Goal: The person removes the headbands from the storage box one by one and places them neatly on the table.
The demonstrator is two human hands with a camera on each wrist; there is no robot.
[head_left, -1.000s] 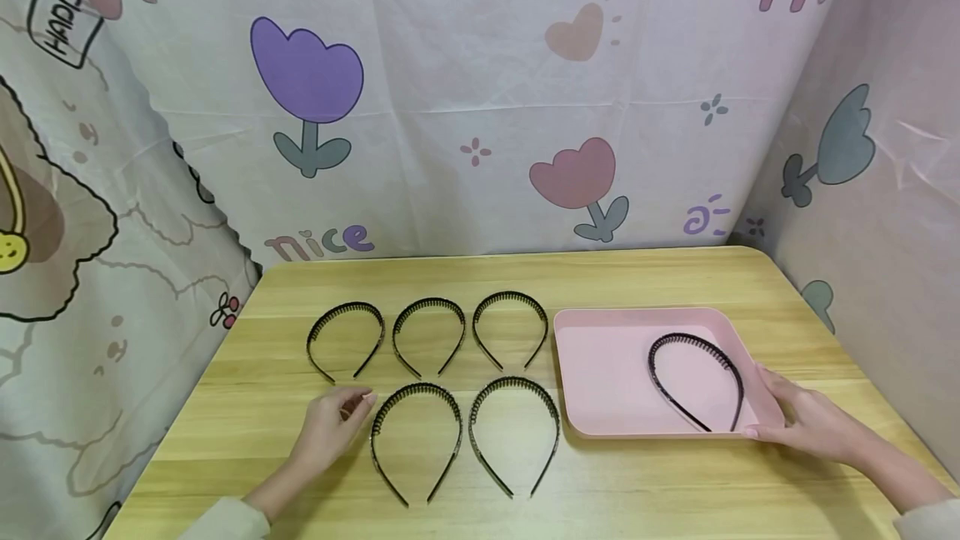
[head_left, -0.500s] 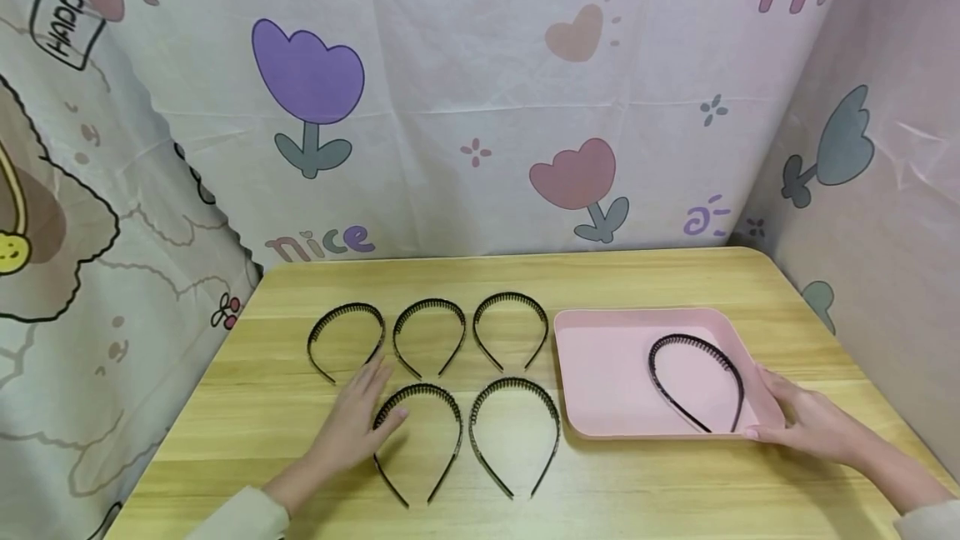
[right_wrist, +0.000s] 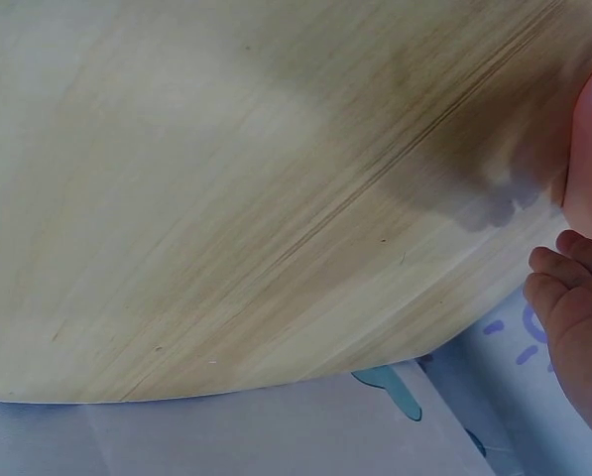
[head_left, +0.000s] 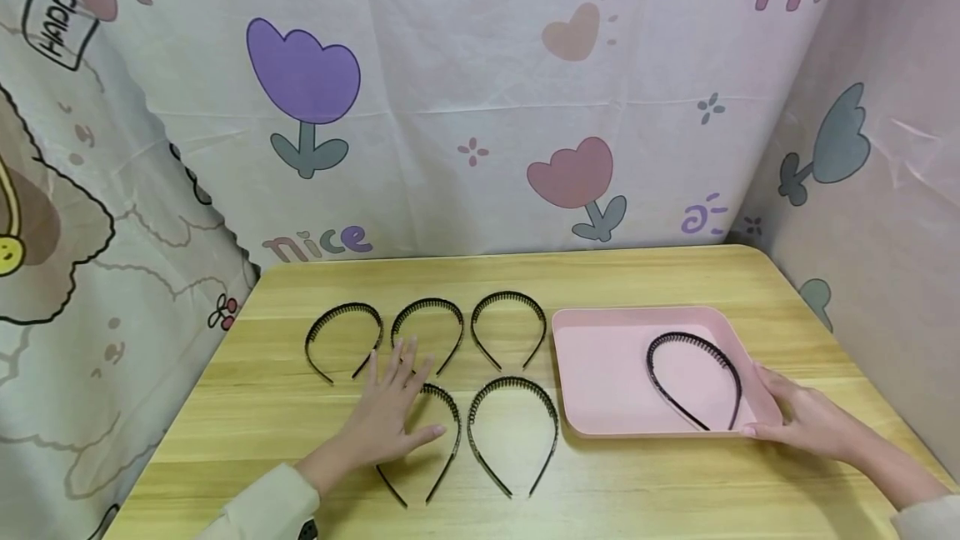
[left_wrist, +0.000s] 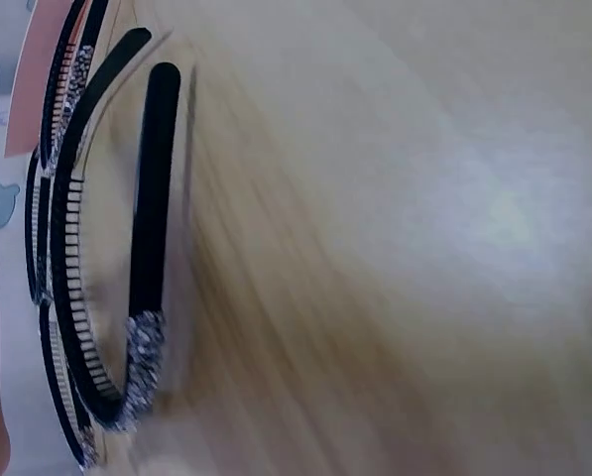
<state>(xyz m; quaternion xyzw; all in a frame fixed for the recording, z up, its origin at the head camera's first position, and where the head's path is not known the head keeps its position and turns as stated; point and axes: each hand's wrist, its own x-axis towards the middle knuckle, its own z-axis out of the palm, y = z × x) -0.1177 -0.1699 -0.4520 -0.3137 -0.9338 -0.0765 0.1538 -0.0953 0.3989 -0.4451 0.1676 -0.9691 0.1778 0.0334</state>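
My left hand (head_left: 386, 415) is spread flat, palm down, over the front-left black headband (head_left: 454, 417), covering its left side. Its fingertips overlap the legs of the middle back headband (head_left: 427, 303). Nothing is held in it. A close headband (left_wrist: 155, 198) in the left wrist view shows inner teeth and a glittery stretch. On the right, my right hand (head_left: 813, 422) grips the right end of a pink tray (head_left: 600, 373), thumb at its front corner. One toothed headband (head_left: 693, 341) lies inside the tray. The right wrist view shows that hand's fingers (right_wrist: 558, 266) beside the pink tray wall.
Left of the tray stands another front headband (head_left: 512, 382). Two more lie in the back row, a left one (head_left: 352, 307) and a right one (head_left: 510, 296). The wooden table (head_left: 637, 490) meets a printed cloth (head_left: 450, 40) behind and at both sides.
My left hand has moved rightward from beside the front-left headband to over it, its fingers going from curled to spread. The right hand, tray and headbands stay where they were.
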